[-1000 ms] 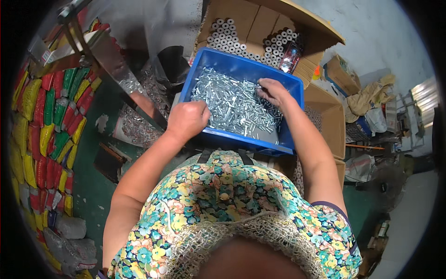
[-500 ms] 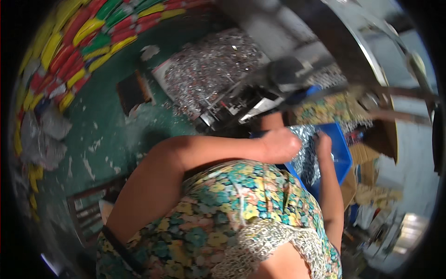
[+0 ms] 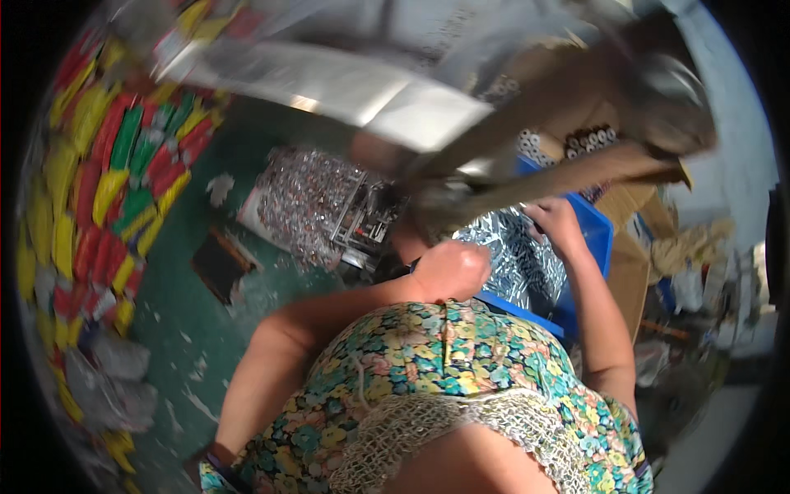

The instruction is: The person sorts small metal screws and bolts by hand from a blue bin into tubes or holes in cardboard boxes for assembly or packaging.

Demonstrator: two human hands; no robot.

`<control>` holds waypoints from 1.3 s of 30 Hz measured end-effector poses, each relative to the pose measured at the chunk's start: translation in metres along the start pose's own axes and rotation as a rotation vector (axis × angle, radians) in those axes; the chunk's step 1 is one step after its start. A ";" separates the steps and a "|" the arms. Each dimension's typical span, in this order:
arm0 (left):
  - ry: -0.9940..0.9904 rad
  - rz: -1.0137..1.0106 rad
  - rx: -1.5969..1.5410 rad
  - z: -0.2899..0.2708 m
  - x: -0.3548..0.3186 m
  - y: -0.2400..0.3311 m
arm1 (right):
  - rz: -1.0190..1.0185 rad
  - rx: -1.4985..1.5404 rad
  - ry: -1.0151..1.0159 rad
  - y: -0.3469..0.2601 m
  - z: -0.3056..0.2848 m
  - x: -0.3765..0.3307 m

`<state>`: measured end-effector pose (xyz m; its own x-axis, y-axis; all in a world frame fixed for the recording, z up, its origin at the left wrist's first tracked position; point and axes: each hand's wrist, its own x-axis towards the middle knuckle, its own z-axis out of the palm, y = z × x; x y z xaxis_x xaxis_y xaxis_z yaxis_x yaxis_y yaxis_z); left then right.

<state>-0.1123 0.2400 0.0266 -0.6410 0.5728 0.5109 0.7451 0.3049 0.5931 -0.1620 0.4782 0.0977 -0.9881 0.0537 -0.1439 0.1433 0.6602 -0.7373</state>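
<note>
In the middle of the frame the left hand [image 3: 454, 270] is curled into a fist, knuckles up, at the left end of a blue bin [image 3: 596, 239]; whether anything is inside the fist cannot be told. The right hand [image 3: 556, 222], right of centre, is over the bin with its fingers bent down toward the pins; whether they grip any of them cannot be made out. The small silvery metal pins [image 3: 510, 255] lie in a loose, jumbled layer in the bin, right of centre, between the two hands. A blurred brown metal arm [image 3: 568, 173] crosses the upper right and hides part of the bin, and a pale shiny panel [image 3: 370, 95] slants across the upper middle. Behind the bin, at upper right, ringed cylinders [image 3: 591, 140] stand by a cardboard box [image 3: 629, 267]. Left of centre, a heap of glittering metal bits [image 3: 300, 198] is spread near a dark flat piece [image 3: 220, 265] on the green floor [image 3: 185, 346]. Red, yellow and green packets [image 3: 107, 189] are stacked along the left edge, with clear plastic bags [image 3: 115, 375] below them. A floral garment [image 3: 461, 342] fills the lower middle.
</note>
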 end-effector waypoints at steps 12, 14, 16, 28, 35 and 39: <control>0.296 -0.271 0.092 -0.019 -0.031 -0.007 | -0.416 0.250 -0.278 -0.118 0.101 0.066; 0.384 -0.418 0.183 -0.037 -0.052 -0.008 | -0.447 0.157 -0.295 -0.113 0.084 0.061; 0.470 -0.535 0.280 -0.062 -0.081 -0.012 | -0.276 0.233 -0.368 -0.105 0.071 0.069; 0.831 -1.180 0.666 -0.144 -0.259 0.048 | -0.284 -0.281 -0.020 0.030 0.077 0.241; 0.817 -1.224 0.653 -0.143 -0.278 0.054 | -0.200 -0.702 0.125 0.092 0.152 0.244; 0.807 -1.241 0.610 -0.134 -0.291 0.057 | -0.084 -0.623 0.367 0.090 0.150 0.230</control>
<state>0.0919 -0.0116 -0.0044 -0.6551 -0.7223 0.2216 -0.4548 0.6113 0.6477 -0.3680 0.4373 -0.1011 -0.9649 0.1597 0.2083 0.1159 0.9713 -0.2079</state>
